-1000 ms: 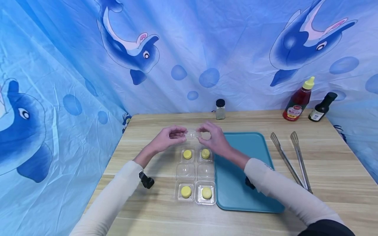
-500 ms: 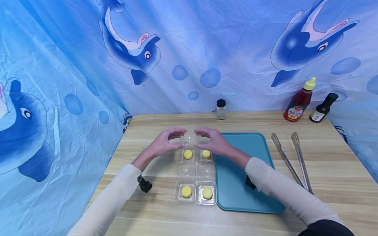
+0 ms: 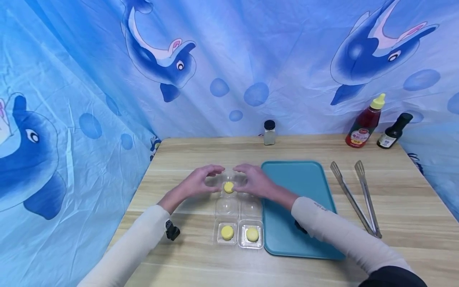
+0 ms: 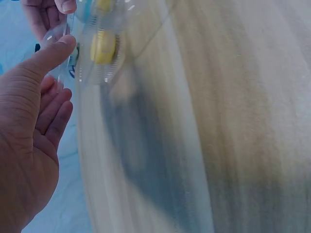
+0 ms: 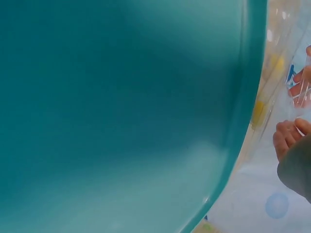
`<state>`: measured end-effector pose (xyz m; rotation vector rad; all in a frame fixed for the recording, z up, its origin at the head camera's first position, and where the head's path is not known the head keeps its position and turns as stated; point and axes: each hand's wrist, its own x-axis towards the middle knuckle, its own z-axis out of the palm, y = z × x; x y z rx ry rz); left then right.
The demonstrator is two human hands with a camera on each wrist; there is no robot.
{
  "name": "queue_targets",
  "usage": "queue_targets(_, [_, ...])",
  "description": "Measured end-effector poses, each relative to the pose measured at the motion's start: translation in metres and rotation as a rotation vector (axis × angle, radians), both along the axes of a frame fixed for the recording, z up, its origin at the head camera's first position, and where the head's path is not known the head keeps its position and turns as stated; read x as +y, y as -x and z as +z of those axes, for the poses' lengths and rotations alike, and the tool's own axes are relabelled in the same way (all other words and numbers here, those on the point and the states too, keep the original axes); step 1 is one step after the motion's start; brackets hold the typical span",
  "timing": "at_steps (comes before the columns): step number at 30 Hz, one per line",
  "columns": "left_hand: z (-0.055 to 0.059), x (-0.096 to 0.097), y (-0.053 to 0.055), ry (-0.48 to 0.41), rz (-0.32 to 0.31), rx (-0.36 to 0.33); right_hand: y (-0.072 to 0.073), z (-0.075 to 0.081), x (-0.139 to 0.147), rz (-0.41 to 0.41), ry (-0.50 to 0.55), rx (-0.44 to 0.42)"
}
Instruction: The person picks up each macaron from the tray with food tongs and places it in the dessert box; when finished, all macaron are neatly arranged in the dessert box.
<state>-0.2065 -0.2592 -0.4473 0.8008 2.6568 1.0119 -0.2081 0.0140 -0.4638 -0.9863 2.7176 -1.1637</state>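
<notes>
Backdrop (image 3: 233,44): blue cloth with printed dolphins and bubbles, behind and left of the table (image 3: 287,273).
Left hand (image 3: 196,183): thumb and fingers bent into a C, moderately spread; the grip holds the left side of a clear plastic lid (image 3: 229,175).
Right hand (image 3: 257,182): curved the same way, its grip on the lid's right side.
Clear plastic lid: between both hands, by the back-left yellow disc (image 3: 228,187); whether it touches anything below, I cannot tell.
Front row: two clear containers side by side, left (image 3: 226,242) and right (image 3: 251,247), one yellow disc in each; two clear domes, left (image 3: 227,207) and right (image 3: 251,208), lie just behind them.
Teal tray (image 3: 299,171): flat, just right of the containers.
Tongs (image 3: 367,195): right of the tray, arms spread.
Back edge: black-capped jar (image 3: 269,135), red sauce bottle (image 3: 363,123) and dark bottle (image 3: 392,132), all upright.
</notes>
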Motion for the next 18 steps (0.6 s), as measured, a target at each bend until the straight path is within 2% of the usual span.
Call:
queue_targets(10, [-0.0060,-0.0020,-0.0017,0.069,-0.017,0.023,-0.0040,-0.0030,-0.0076,-0.021,-0.121,0.012])
queue_targets(18, [-0.0086,-0.0011,-0.0028,0.104,-0.025,0.024,-0.0056,-0.0066,-0.0093,-0.021,-0.146,0.023])
